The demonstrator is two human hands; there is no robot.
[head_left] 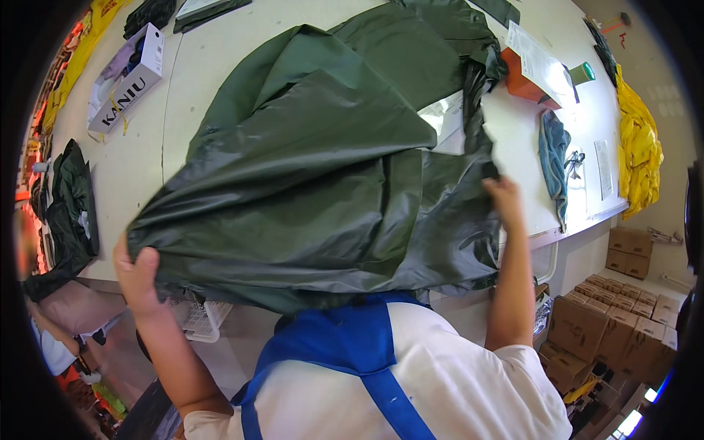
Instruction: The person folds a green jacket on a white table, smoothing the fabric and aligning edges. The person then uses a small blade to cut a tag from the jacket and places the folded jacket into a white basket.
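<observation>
A large dark green waterproof garment (293,198), shiny and creased, lies spread over the white table (198,81), its near part hanging over the front edge. My left hand (139,275) is closed on the garment's left near corner, thumb on top. On the opposite side, my right hand (504,196) pinches the garment's right edge, a little blurred. Between the two hands the fabric is stretched in long folds. The garment's far end is bunched, and a white sheet shows through a gap in it.
A white box (128,81) with contents stands at the far left. Toward the right are an orange box (524,81), a blue cloth (554,158), scissors (576,163) and a yellow garment (638,143). Another dark garment (70,205) hangs at the left edge. Cardboard boxes (587,330) fill the lower right.
</observation>
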